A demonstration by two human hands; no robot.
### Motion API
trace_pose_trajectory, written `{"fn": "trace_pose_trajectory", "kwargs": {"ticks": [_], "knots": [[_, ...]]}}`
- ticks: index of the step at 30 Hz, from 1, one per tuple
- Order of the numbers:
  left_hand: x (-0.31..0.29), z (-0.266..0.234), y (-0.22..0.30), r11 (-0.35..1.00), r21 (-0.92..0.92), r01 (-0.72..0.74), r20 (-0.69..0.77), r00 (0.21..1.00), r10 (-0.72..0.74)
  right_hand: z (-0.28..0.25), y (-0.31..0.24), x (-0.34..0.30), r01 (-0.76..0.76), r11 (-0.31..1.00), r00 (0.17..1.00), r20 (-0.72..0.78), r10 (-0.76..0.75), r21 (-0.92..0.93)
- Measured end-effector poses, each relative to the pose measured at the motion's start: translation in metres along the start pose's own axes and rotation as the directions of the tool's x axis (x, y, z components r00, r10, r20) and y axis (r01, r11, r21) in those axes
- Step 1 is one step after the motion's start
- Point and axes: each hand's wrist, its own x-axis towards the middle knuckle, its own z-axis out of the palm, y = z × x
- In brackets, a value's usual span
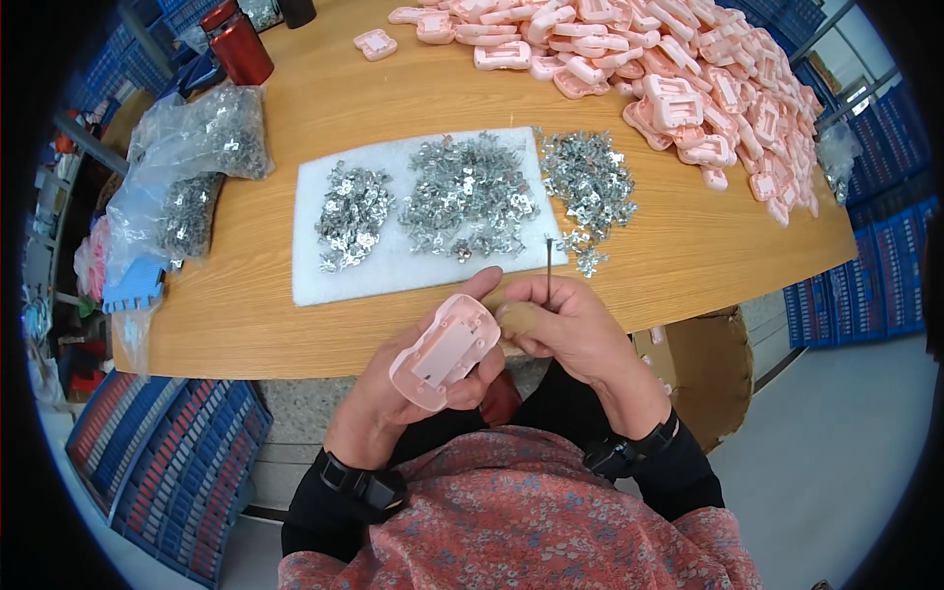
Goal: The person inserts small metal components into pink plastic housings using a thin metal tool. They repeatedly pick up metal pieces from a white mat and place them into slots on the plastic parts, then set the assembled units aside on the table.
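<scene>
Left grip (379,385) clasps shell (447,354); right grip (567,320) pinches rod (549,264). Left of pad (307,234): bags (147,211) of clips (236,138); nearer, right: carton (723,379), pink bits (657,335) inside.

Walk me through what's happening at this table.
A person seated at a wooden table holds a pink plastic shell in the left hand, its recessed side facing up. The right hand, close beside the shell, grips a thin dark tool that points upward. Just beyond the hands, two heaps of small metal pieces lie on a white mat, with a third at its right. A big pile of similar pink shells covers the table's far right.
</scene>
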Motion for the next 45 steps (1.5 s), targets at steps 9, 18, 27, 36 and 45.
{"fn": "trace_pose_trajectory", "kwargs": {"ticks": [9,18,27,36,45], "knots": [[-0.004,0.002,0.017,0.972,0.228,-0.058,-0.246,0.963,0.115,-0.045,0.001,-0.022,0.2,0.931,0.887,-0.346,-0.305,-0.306],[-0.005,0.001,0.028,0.945,0.295,-0.142,-0.289,0.929,0.23,-0.072,-0.002,-0.018,0.121,0.537,0.734,-0.288,-0.615,-0.835],[-0.004,-0.007,0.029,0.934,0.32,-0.162,-0.312,0.912,0.265,-0.058,-0.012,0.016,0.093,0.342,0.757,-0.157,-0.634,-0.935],[0.002,0.011,0.027,0.945,0.249,-0.214,-0.317,0.904,0.288,-0.051,-0.018,0.034,0.076,-0.048,0.797,0.09,-0.597,-0.996],[0.008,0.006,0.03,0.979,0.124,-0.159,-0.244,0.952,0.186,-0.058,-0.014,0.024,0.175,0.749,0.91,-0.186,-0.371,-0.639]]}}
